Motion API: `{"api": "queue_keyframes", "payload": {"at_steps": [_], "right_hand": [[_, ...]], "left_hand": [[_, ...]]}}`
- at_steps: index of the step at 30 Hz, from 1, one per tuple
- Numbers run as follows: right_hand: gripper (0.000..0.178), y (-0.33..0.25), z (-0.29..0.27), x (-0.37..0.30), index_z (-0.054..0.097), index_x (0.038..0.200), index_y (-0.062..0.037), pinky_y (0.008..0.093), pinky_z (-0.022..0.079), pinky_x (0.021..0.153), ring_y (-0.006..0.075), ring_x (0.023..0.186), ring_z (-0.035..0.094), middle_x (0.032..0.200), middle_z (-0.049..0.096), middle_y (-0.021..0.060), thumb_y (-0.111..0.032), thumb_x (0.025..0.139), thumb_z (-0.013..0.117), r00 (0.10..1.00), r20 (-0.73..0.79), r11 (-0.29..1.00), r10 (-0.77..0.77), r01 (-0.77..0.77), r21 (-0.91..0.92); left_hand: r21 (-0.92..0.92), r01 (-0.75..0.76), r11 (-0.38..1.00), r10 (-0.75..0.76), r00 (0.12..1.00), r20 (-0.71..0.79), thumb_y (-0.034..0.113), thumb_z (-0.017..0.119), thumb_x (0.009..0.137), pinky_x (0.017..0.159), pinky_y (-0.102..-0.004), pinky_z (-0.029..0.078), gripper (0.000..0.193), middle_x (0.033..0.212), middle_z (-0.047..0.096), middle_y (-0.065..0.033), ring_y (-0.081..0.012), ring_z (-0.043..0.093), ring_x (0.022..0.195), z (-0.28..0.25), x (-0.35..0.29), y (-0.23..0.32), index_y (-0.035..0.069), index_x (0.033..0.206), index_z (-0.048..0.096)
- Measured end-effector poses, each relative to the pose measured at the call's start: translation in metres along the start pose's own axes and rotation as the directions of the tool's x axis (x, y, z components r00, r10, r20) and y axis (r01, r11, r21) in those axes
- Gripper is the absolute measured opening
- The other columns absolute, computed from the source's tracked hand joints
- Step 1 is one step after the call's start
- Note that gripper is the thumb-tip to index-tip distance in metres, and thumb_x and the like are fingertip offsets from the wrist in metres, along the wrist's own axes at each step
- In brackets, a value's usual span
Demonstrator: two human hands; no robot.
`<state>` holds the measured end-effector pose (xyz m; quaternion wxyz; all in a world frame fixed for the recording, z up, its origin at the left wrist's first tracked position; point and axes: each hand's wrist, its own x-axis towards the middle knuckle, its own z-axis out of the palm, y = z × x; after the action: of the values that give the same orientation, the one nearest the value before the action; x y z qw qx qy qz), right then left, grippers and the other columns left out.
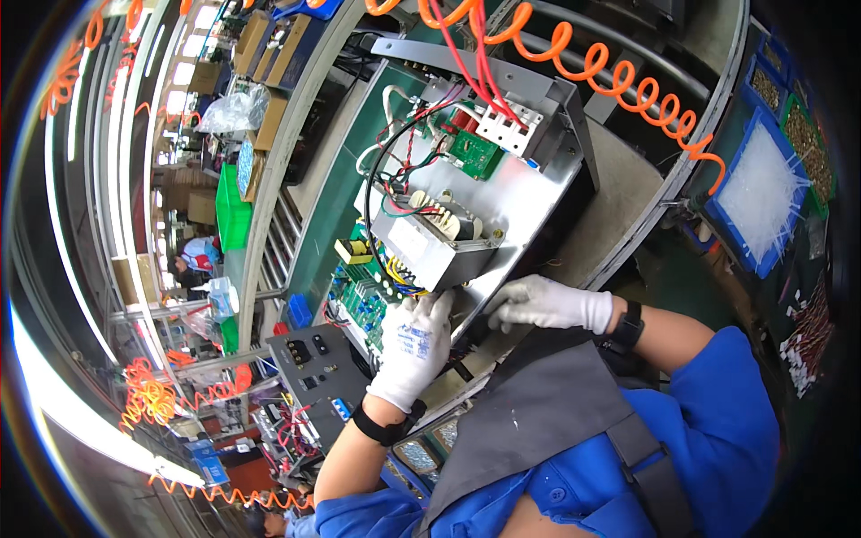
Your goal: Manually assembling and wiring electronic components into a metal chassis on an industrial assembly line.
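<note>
An open metal chassis [529, 202] lies in front of me with electronics mounted inside. My left hand [413, 350], in a white glove, reaches in beside a boxy transformer [439, 242]. Its fingers are closed together at a bundle of yellow and blue wires [405, 285]; whatever lies at the fingertips is hidden. A green circuit board [363, 305] sits left of that hand. My right hand [543, 303], also white-gloved, hovers by the chassis's near right edge, fingers loosely bent and apart, with nothing visible in them. White breakers [502, 130] and a small green board [475, 154] occupy the far end.
An orange coiled air hose [619, 81] spans the far side. Blue bins at right hold clear plastic strips [760, 197] and small metal parts [767, 87]. A dark panel with sockets [318, 372] stands left. Beyond it are shelves, a green bin [235, 206] and another person [197, 255].
</note>
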<state>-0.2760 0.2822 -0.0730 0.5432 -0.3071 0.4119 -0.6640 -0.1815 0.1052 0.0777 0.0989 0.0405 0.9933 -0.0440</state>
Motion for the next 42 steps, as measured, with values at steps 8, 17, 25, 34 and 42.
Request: {"api": "queue_keyframes", "payload": {"at_steps": [8, 17, 25, 34, 42], "right_hand": [[0.057, -0.058, 0.041, 0.015, 0.032, 0.143, 0.0055, 0.0481, 0.049, 0.085, 0.0429, 0.093, 0.064, 0.104, 0.065, 0.0265, -0.025, 0.096, 0.043, 0.993, -0.060, 0.618, -0.098, 0.014, -0.786], [0.047, -0.054, 0.050, 0.029, 0.043, 0.133, 0.0039, 0.0482, 0.052, 0.077, 0.0399, 0.086, 0.066, 0.087, 0.068, 0.0223, -0.023, 0.095, 0.045, 0.953, -0.119, 0.504, -0.278, 0.040, -0.863], [0.035, -0.064, 0.044, 0.037, 0.059, 0.118, -0.0007, 0.0487, 0.053, 0.071, 0.0369, 0.080, 0.067, 0.080, 0.068, 0.0199, -0.016, 0.090, 0.046, 0.988, -0.139, 0.394, -0.066, -0.102, -0.913], [0.023, -0.062, 0.037, 0.043, 0.064, 0.097, -0.0021, 0.0484, 0.053, 0.073, 0.0375, 0.083, 0.068, 0.082, 0.069, 0.0206, -0.013, 0.082, 0.051, 0.991, -0.072, 0.368, -0.111, -0.027, -0.930], [0.016, -0.059, 0.041, 0.055, 0.066, 0.084, -0.0030, 0.0466, 0.054, 0.068, 0.0363, 0.076, 0.068, 0.079, 0.068, 0.0190, -0.015, 0.079, 0.055, 0.988, -0.029, 0.148, -0.150, -0.007, -0.989]], "left_hand": [[-0.007, -0.130, 0.991, 0.130, 0.991, -0.019, 0.007, 0.060, 0.074, 0.073, -0.0424, 0.046, 0.029, 0.099, 0.068, -0.0127, -0.0295, 0.062, 0.087, 0.001, -0.003, -0.012, 0.005, 0.103, 0.065], [-0.152, -0.018, 0.988, -0.012, 0.980, -0.197, 0.001, 0.066, 0.073, 0.074, -0.0445, 0.048, 0.038, 0.102, 0.063, -0.0139, -0.0329, 0.062, 0.087, -0.006, -0.014, -0.012, 0.006, 0.110, 0.063], [-0.081, 0.071, 0.994, -0.085, 0.981, -0.173, 0.008, 0.070, 0.076, 0.066, -0.0430, 0.046, 0.019, 0.082, 0.061, -0.0121, -0.0308, 0.062, 0.077, -0.008, -0.006, -0.015, 0.005, 0.093, 0.062], [-0.167, -0.120, 0.979, 0.066, 0.953, -0.296, 0.005, 0.070, 0.073, 0.064, -0.0423, 0.044, 0.014, 0.079, 0.061, -0.0107, -0.0303, 0.060, 0.074, 0.005, 0.004, -0.029, 0.008, 0.084, 0.063], [-0.113, -0.020, 0.993, -0.014, 0.956, -0.294, 0.008, 0.071, 0.073, 0.068, -0.0422, 0.046, 0.014, 0.084, 0.062, -0.0117, -0.0304, 0.061, 0.078, 0.002, -0.002, -0.025, 0.008, 0.086, 0.066]]}}
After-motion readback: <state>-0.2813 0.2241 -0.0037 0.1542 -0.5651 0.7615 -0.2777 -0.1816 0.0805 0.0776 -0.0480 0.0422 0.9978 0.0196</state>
